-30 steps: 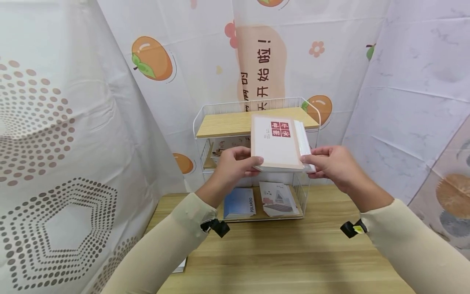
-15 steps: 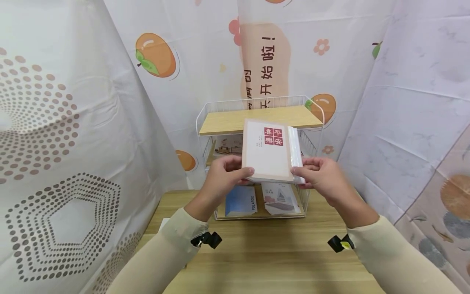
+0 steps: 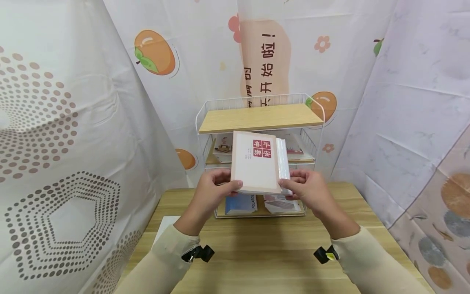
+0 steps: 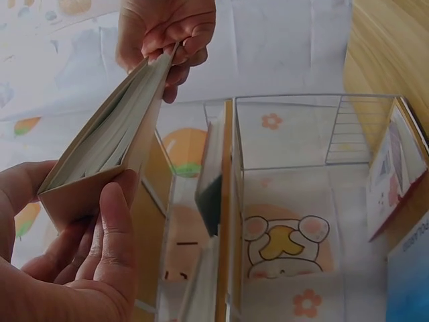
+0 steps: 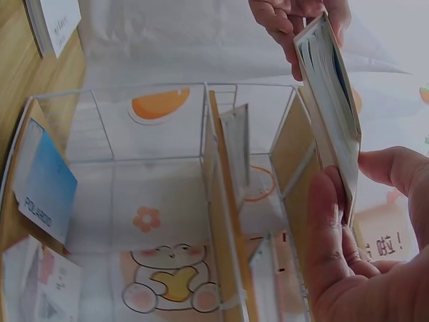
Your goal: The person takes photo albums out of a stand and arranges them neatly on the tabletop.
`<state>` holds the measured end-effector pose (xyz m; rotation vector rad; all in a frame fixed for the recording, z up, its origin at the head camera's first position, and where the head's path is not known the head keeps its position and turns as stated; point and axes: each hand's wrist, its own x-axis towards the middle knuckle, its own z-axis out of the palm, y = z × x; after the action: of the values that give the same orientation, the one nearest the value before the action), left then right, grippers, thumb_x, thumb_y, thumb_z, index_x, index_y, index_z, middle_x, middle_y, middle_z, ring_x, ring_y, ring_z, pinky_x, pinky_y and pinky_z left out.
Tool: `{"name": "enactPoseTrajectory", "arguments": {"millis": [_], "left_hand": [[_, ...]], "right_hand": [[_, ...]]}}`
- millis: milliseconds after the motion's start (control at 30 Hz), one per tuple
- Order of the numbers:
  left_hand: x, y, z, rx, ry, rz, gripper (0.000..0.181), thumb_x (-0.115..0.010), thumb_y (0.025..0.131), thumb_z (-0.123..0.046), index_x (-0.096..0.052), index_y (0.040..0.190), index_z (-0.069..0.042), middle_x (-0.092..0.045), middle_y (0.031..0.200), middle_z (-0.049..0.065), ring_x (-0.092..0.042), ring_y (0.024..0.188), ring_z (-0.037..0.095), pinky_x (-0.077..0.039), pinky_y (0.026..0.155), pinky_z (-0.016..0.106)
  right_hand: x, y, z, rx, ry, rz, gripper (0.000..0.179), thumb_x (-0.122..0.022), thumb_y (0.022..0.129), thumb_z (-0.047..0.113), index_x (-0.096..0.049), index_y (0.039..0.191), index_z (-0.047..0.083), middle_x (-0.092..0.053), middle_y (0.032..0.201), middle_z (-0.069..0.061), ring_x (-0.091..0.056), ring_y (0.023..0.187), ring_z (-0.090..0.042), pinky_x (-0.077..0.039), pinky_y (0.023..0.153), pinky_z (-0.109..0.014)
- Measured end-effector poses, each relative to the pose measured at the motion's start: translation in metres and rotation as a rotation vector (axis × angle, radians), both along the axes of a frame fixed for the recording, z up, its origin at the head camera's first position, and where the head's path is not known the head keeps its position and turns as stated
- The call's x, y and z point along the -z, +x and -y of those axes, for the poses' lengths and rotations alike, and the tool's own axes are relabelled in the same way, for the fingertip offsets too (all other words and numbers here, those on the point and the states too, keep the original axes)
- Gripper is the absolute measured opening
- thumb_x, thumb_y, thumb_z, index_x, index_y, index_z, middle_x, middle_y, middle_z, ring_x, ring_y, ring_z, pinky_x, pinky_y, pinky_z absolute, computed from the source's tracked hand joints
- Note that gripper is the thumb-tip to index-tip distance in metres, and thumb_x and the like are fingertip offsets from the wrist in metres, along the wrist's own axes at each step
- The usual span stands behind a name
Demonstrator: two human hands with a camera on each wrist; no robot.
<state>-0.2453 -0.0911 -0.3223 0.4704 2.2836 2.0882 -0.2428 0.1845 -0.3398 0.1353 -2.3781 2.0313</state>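
Observation:
Between my two hands is a pale book (image 3: 255, 165) with a red block of characters on its cover, held tilted in front of the shelf rack. My left hand (image 3: 216, 185) grips its left end, thumb on the cover and fingers beneath. At the opposite end my right hand (image 3: 306, 190) pinches it the same way, near a glossy whitish strip along that side. Seen from the left wrist, the book's page edges (image 4: 110, 134) show between its covers. The right wrist view shows the right thumb and fingers on either side of the book (image 5: 328, 100).
Behind the book stands a white wire rack with a wooden top shelf (image 3: 260, 117). Books lie on its middle shelf, including one at the right (image 3: 293, 147). On the bottom shelf are a blue POLAROID book (image 3: 240, 204) and an illustrated book (image 3: 280, 205). A white book (image 3: 165, 226) lies left on the table.
Both hands have lowered the book and shifted it left, from before the top shelf to before the middle one. More of the middle shelf's books now show.

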Motion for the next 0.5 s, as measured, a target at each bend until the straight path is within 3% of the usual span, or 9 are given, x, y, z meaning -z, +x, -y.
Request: {"name": "enactPoseTrajectory", "arguments": {"millis": [200,400,500], "left_hand": [[0.016,0.004,0.011,-0.031,0.009,0.045,0.038,-0.081,0.077,-0.023,-0.067,0.110,-0.010,-0.065,0.104,0.014,-0.067,0.088,0.028,-0.059,0.073,0.041],[0.018,0.020,0.019,-0.058,-0.011,0.091,0.035,-0.076,0.082,-0.015,-0.065,0.113,-0.004,-0.064,0.105,0.015,-0.066,0.089,0.026,-0.058,0.078,0.044],[0.031,0.019,0.025,-0.077,0.003,0.094,0.033,-0.076,0.081,-0.015,-0.065,0.111,-0.005,-0.064,0.104,0.016,-0.066,0.088,0.027,-0.059,0.074,0.040]], "right_hand": [[0.016,0.000,0.012,0.006,0.004,0.036,0.055,-0.081,0.075,0.034,-0.058,0.111,0.000,-0.070,0.094,-0.015,-0.069,0.080,-0.024,-0.060,0.066,-0.041],[0.037,0.001,0.023,0.004,-0.015,0.048,0.055,-0.082,0.074,0.034,-0.059,0.112,0.002,-0.069,0.094,-0.015,-0.070,0.079,-0.024,-0.059,0.067,-0.042],[0.047,0.001,0.030,0.016,-0.032,0.052,0.052,-0.083,0.073,0.031,-0.060,0.110,0.002,-0.069,0.091,-0.015,-0.069,0.077,-0.023,-0.059,0.067,-0.044]]}}
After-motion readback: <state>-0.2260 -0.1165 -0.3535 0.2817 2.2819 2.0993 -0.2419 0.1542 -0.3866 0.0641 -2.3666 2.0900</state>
